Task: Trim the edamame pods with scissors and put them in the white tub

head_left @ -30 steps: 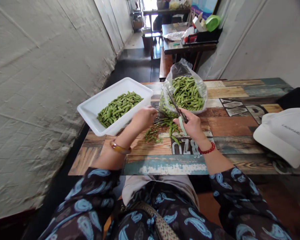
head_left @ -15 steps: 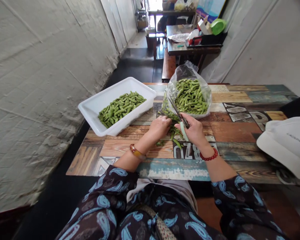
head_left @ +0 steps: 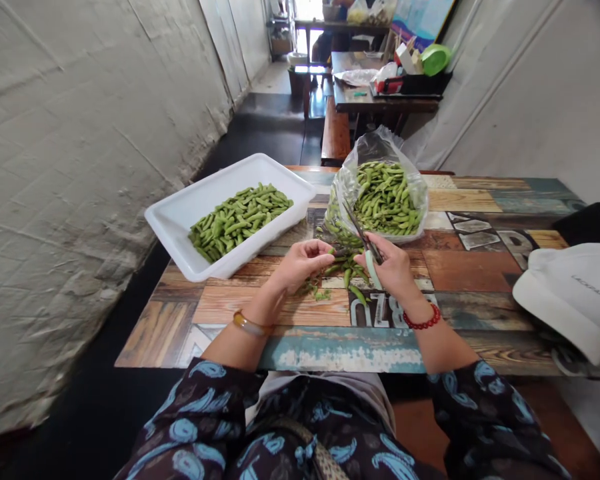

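Note:
My left hand (head_left: pixel 306 264) is closed in a pinch on a green edamame pod (head_left: pixel 331 251), mostly hidden by the fingers. My right hand (head_left: pixel 391 268) is wrapped round a pair of scissors (head_left: pixel 371 259) with a pale green handle; the blades point up and away, toward the bag. Between and below my hands lie loose pods (head_left: pixel 353 280), with small green trimmings (head_left: pixel 320 292) left of them. Just beyond is a clear plastic bag (head_left: pixel 344 180), open and full of pods (head_left: pixel 387 200). A white plastic tub (head_left: pixel 173 250) to the left holds a heap of pods (head_left: pixel 240 220).
A white cap (head_left: pixel 570 283) rests on the patchwork wooden table (head_left: pixel 470 267) at the right. A rough white wall (head_left: pixel 80 167) runs along the left. Farther off stand a bench (head_left: pixel 336 130) and a second table (head_left: pixel 350 63) bearing a green bowl (head_left: pixel 435 60).
My left hand has lifted from the loose pods and moved slightly left, now pinching one pod. My right hand keeps the scissors, shifted a little. The view has tilted slightly.

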The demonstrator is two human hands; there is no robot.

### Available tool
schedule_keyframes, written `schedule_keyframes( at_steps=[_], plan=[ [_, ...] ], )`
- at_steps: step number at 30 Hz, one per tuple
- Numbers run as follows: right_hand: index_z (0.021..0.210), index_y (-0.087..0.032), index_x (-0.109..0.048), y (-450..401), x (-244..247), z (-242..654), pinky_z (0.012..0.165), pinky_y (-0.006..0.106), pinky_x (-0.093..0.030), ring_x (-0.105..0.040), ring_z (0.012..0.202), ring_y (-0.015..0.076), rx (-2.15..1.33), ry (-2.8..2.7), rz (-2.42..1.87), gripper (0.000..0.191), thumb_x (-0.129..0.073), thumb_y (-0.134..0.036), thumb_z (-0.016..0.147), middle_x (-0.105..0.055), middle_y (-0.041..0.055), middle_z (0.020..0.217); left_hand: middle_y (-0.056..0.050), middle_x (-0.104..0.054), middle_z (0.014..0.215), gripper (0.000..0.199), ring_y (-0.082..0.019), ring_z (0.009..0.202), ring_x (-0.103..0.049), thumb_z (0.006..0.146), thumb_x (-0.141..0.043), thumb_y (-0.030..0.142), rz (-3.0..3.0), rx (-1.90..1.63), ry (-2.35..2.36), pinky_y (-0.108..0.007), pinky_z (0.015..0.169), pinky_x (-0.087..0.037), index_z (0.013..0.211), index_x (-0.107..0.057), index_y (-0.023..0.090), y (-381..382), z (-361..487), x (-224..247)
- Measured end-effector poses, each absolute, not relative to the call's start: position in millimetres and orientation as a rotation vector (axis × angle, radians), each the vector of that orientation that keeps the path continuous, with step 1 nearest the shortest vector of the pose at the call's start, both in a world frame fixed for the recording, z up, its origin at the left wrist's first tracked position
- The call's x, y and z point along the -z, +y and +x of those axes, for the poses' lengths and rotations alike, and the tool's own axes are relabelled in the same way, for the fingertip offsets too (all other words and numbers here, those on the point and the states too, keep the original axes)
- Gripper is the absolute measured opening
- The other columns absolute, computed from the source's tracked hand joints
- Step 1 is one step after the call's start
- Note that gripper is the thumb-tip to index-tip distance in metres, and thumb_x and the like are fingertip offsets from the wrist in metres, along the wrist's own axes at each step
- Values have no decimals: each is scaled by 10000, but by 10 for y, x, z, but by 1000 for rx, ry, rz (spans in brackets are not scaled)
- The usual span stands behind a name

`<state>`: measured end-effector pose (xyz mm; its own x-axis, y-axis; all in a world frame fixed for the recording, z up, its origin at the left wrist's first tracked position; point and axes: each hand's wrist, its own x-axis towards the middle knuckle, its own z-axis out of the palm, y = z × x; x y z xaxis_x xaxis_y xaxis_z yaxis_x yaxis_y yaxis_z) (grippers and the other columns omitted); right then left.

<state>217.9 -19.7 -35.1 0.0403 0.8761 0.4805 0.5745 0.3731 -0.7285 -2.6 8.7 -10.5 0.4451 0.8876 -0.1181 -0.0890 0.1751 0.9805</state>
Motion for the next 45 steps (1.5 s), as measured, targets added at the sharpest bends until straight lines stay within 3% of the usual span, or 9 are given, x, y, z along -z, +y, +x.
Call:
schedule_keyframes(
  at_steps=[5, 8, 22, 33, 36, 41, 45],
  plan=[
    [1196, -203, -665, -235, 320, 2174, 824, 378, -589, -698, 803, 217, -370, -1831, -1259, 474, -708, -465, 803, -741, 81, 962, 8, -635, 722, 340, -26, 489, -452, 694, -800, 395, 1068, -879, 820, -164, 441, -290, 853, -668, 126, 71, -92, 59],
    [1234, -216, -628, -271, 276, 2133, 785, 364, -582, -669, 814, 214, -358, -1953, -1205, 472, -695, -446, 827, -710, 82, 968, -9, -673, 767, 313, -24, 477, -472, 723, -784, 381, 1069, -890, 786, -156, 425, -290, 871, -666, 131, 49, -83, 22],
    [1280, -223, -568, -270, 305, 2088, 728, 333, -552, -585, 767, 179, -401, -2095, -1087, 523, -732, -384, 810, -641, 71, 1012, -5, -649, 706, 264, -61, 473, -512, 754, -756, 362, 1222, -961, 809, -176, 424, -402, 891, -718, 140, 33, -67, 118],
    [1251, -215, -610, -304, 271, 2085, 635, 282, -519, -548, 670, 152, -405, -2084, -1106, 476, -712, -413, 830, -607, 28, 836, -6, -642, 675, 267, -70, 464, -511, 739, -765, 360, 1248, -953, 833, -185, 404, -403, 857, -705, 127, 33, -67, 85],
    [1241, -210, -631, -289, 304, 2072, 667, 297, -537, -594, 694, 168, -390, -2065, -1130, 462, -700, -425, 838, -651, 36, 828, -10, -647, 680, 271, -76, 481, -526, 733, -773, 361, 1225, -964, 858, -194, 428, -413, 833, -688, 124, 41, -65, 86],
    [1185, -213, -685, -237, 357, 2067, 868, 360, -569, -701, 904, 225, -409, -1826, -1265, 437, -689, -457, 822, -740, 87, 1086, 25, -606, 683, 259, -32, 491, -466, 668, -825, 285, 1102, -1096, 856, -165, 462, -388, 815, -673, 135, 84, -80, 63],
    [1169, -204, -691, -225, 358, 2087, 891, 380, -568, -705, 934, 241, -405, -1760, -1301, 440, -695, -456, 808, -743, 90, 1067, 56, -554, 630, 295, -42, 505, -500, 646, -838, 263, 892, -1129, 799, -161, 479, -423, 786, -603, 152, 110, -102, 17]
  ],
)
